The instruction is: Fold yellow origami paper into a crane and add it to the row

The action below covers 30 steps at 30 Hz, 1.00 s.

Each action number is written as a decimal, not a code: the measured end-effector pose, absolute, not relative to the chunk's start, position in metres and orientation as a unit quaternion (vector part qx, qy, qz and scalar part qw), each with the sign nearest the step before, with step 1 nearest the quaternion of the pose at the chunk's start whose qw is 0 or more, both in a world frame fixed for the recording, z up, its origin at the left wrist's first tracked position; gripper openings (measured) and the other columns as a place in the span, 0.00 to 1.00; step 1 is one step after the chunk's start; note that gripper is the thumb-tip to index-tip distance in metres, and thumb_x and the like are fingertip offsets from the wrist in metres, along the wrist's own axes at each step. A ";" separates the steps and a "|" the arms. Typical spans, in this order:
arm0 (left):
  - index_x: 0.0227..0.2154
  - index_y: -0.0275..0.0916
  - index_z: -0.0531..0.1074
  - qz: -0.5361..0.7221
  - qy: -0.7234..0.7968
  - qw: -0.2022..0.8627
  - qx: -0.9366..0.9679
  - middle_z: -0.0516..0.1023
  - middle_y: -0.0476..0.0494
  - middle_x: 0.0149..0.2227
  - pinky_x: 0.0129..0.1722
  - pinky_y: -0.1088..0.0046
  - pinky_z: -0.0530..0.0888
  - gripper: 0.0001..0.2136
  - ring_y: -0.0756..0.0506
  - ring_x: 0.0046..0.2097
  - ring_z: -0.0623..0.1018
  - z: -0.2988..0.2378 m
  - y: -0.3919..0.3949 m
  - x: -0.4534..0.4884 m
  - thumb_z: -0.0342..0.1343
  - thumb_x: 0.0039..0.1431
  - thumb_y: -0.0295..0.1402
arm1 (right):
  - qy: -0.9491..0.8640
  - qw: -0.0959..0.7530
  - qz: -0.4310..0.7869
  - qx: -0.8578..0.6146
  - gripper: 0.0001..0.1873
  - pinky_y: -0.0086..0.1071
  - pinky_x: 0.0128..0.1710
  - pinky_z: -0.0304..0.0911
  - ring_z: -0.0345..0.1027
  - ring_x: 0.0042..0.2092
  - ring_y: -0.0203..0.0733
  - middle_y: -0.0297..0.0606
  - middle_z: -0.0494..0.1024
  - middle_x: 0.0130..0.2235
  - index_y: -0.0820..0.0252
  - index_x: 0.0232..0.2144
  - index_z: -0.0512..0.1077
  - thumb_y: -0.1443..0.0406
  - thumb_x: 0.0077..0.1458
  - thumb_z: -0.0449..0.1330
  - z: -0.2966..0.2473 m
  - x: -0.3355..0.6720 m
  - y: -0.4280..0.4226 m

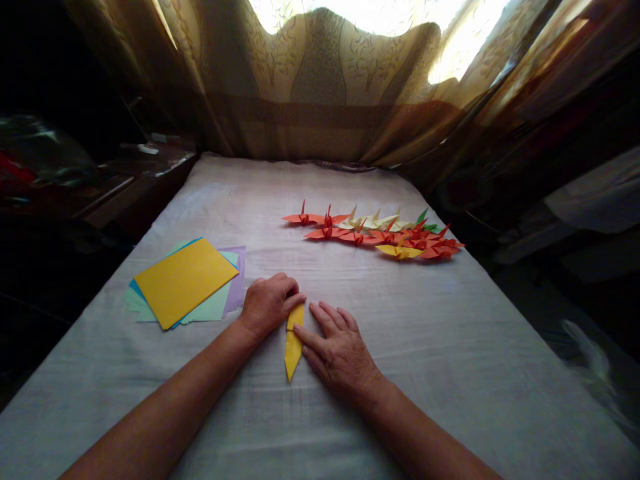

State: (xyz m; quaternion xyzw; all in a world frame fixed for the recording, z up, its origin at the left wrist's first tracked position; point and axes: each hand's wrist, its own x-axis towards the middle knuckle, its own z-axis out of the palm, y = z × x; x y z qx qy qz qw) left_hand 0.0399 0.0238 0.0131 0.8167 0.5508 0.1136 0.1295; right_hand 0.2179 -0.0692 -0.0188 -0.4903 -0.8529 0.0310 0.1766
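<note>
A narrow folded piece of yellow paper lies on the white cloth between my hands, its pointed end toward me. At its far end, my left hand is closed, with thumb and fingers pinching the paper's upper part. My right hand rests on the right side with fingers stretched out and spread. One of its fingertips touches the paper's right edge near the middle, where a short crease line shows. The left hand's fingers hide the far tip of the paper.
To the left lies a stack of coloured paper sheets, yellow on top, with blue, green and purple beneath. Several folded paper cranes in red, cream, yellow and green stand in rows at the back right. A curtain hangs behind the cloth-covered surface.
</note>
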 end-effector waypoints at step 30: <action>0.44 0.41 0.74 0.311 0.400 0.107 0.855 0.79 0.43 0.43 0.49 0.62 0.70 0.11 0.42 0.47 0.76 -0.012 -0.004 -0.009 0.51 0.62 0.26 | -0.885 0.174 0.077 -0.425 0.12 0.54 0.56 0.58 0.63 0.61 0.56 0.43 0.71 0.60 0.41 0.47 0.78 0.59 0.61 0.60 -0.008 0.220 -0.028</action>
